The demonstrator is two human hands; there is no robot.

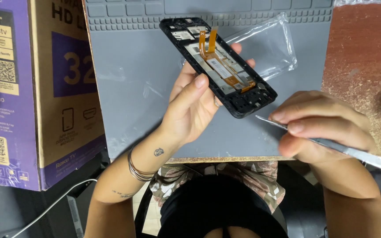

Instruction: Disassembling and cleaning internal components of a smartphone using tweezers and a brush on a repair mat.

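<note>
I see the left hand (pixel 195 103) curled around a stripped phone frame (pixel 219 66), thumb laid along its near long edge and fingertips showing past the far edge, so the frame is held up over the mat, tilted diagonally. The right hand (pixel 320 125) is pinched shut on a thin metal pry tool (pixel 331 145), thumb under and fingers on top; its pointed tip sits just beside the frame's lower corner, and I cannot tell whether it touches.

The frame is black, open side up, with a pale metal plate inside and orange flex ribbons (pixel 208 42) running along its length, two of them standing free near the top end. Small holes line its rim.

Under the hands lies a grey silicone work mat (pixel 128 88) with moulded compartments along its far edge. A clear plastic sleeve (pixel 272 44) rests on it behind the frame. The mat covers a reddish-brown table (pixel 362 57). A purple and tan cardboard box (pixel 31 88) stands at the left, against the table's edge.
</note>
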